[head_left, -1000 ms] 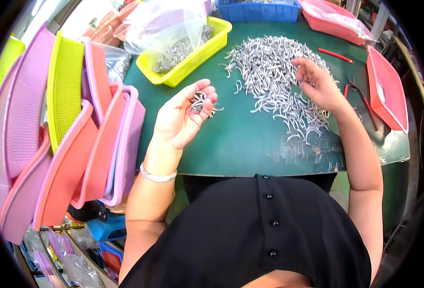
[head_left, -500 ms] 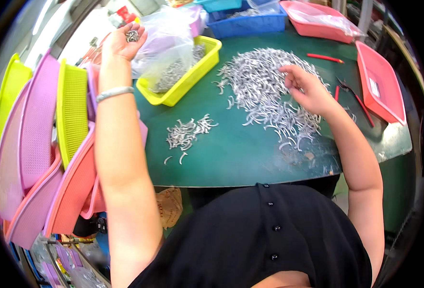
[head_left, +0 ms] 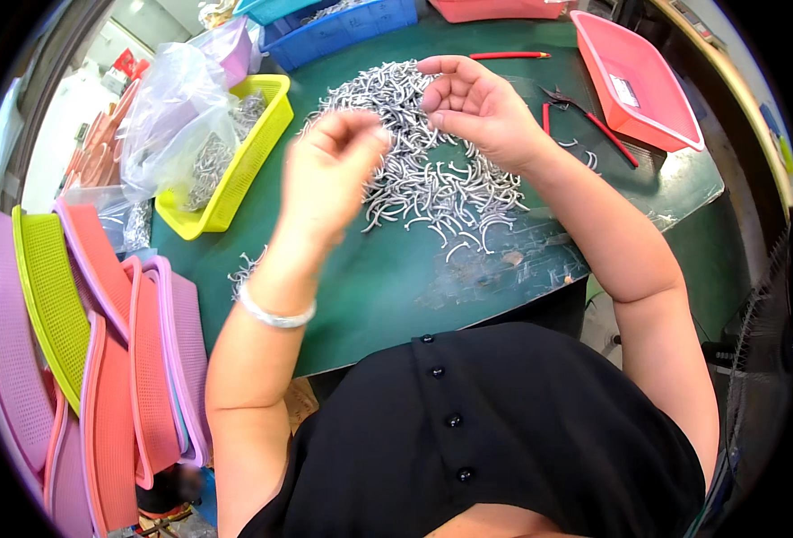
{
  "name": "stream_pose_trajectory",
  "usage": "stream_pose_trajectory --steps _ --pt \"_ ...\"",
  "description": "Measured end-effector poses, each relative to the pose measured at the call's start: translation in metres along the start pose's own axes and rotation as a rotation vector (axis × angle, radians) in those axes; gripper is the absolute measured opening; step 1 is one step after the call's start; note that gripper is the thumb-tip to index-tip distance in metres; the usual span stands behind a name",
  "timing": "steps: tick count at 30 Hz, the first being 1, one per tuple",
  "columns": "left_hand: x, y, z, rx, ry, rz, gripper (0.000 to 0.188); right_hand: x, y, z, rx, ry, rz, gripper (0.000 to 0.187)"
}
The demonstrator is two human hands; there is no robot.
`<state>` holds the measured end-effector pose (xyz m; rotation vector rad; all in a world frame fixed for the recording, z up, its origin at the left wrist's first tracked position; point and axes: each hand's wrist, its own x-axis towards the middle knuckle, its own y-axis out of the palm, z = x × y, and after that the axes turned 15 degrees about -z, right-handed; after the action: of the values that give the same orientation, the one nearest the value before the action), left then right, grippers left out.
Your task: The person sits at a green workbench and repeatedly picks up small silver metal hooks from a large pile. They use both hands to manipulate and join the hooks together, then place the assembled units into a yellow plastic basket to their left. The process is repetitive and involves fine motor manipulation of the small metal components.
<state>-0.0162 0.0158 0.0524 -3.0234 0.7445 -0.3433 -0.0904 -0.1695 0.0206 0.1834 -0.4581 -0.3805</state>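
A big pile of small, bent, silver metal pieces (head_left: pixel 423 179) sits on a green table (head_left: pixel 387 305), and both hands are at it. The left hand (head_left: pixel 332 166) is over the left side of the pile. It is blurry. Its fingers bend in toward the thumb, but I cannot tell if they pinch a piece. The right hand (head_left: pixel 482 103) is over the right side of the pile. Its fingers are curled, with a gap between the thumb and the pointing finger. I see no piece there, but I cannot tell what may be tucked inside.

A small bunch of the same pieces (head_left: pixel 242 272) lies to the left of the pile and nearer to the person, partly behind the left wrist. A yellow basket (head_left: pixel 257 157) is left of the pile, with more silver bits and a clear bag (head_left: pixel 172 117) in it. A blue bin (head_left: pixel 343 40) is behind the pile. To the right of the pile are red-handled pliers (head_left: pixel 612 141), and past them a pink tray (head_left: pixel 634 125).

I think the step in hand is picking pieces out of the pile. The next move seems to call for light fingertips: the pieces are tangled, so pulling one could drag its neighbours along.
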Motion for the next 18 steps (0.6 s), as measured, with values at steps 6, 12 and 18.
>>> stream_pose_trajectory --steps 6,12,18 --pt "-0.005 0.027 0.039 -0.165 -0.203 0.113 0.014 -0.006 0.011 0.000 -0.053 -0.082 -0.090 0.046" --pt "-0.001 0.023 0.054 -0.207 -0.061 0.037 0.008 -0.010 0.009 -0.008 -0.095 -0.092 -0.024 0.047" --pt "0.001 0.017 0.054 -0.310 -0.119 -0.012 0.007 -0.008 0.005 -0.007 -0.251 -0.077 0.053 0.042"
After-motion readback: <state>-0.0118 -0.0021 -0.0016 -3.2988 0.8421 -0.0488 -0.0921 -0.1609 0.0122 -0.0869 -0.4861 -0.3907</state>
